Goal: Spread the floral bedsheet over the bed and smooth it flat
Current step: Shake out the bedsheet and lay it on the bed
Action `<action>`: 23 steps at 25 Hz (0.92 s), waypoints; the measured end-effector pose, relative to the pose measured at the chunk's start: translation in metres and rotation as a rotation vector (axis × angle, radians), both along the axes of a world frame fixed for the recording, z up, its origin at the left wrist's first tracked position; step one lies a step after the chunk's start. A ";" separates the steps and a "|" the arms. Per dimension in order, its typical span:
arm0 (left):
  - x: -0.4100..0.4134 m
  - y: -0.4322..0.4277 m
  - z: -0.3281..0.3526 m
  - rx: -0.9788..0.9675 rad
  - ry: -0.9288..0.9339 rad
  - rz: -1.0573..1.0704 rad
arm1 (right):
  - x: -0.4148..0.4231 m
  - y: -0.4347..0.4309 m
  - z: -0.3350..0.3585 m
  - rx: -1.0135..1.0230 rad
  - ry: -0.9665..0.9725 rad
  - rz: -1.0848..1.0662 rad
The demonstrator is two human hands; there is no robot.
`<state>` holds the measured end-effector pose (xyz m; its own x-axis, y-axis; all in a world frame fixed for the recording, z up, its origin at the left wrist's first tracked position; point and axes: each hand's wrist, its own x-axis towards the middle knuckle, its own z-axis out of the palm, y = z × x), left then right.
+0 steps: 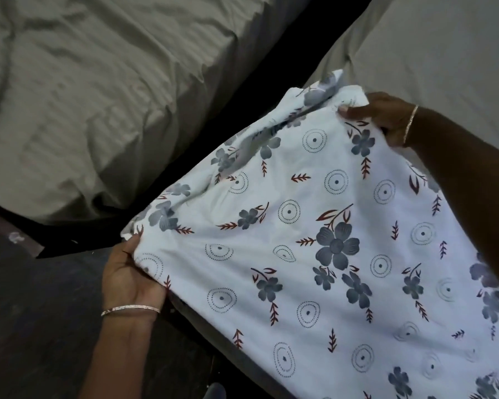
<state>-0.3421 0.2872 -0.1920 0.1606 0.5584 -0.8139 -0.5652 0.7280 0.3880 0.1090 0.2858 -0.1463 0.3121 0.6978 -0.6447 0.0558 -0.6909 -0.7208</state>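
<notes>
While I look down from the head camera, my two bare hands hold the floral bedsheet [323, 254] along one edge. It is white cloth printed with grey-blue flowers, small reddish-brown leaf sprigs and dotted rings, and it fills the lower right of the view, running off the bottom and right edges.

My left hand [130, 272] is low and left of centre, palm turned up toward me, fingers curled under the nearer corner of the sheet with the thumb against its edge, so it is gripping the cloth. A thin metal bangle [130, 310] circles that wrist.

My right hand [383, 118] is higher, to the upper right, pinching the farther corner with the thumb on top of the fabric. The cloth bunches into folds just left of this grip. A thin bracelet [410, 125] sits on this wrist too, and my forearm crosses over the sheet's right side.

Between my hands the sheet's edge is rumpled; below it the cloth lies fairly smooth.

A bed [444, 53] covered in plain pale grey-green fabric shows behind my right hand at the upper right. Another mattress [84, 96] in similar wrinkled cloth fills the upper left. A dark gap [242, 105] runs diagonally between them. Dark floor [26, 312] lies at the lower left.
</notes>
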 end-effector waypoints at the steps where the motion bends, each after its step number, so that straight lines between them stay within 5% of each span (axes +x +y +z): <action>1: -0.007 0.005 -0.007 0.017 0.041 -0.001 | 0.005 0.008 0.004 0.048 0.008 -0.049; 5: -0.020 0.015 -0.030 0.058 0.498 -0.145 | 0.020 0.040 -0.001 0.197 -0.283 -0.149; 11: 0.002 0.016 -0.027 0.228 1.335 -0.594 | -0.011 0.065 -0.035 0.097 -0.846 -0.110; 17: 0.080 -0.016 -0.003 0.692 1.212 -0.663 | -0.083 -0.042 -0.039 0.317 -0.882 -0.035; 23: 0.181 -0.072 0.022 1.015 0.841 -0.831 | -0.077 -0.217 -0.039 0.245 -0.832 -0.241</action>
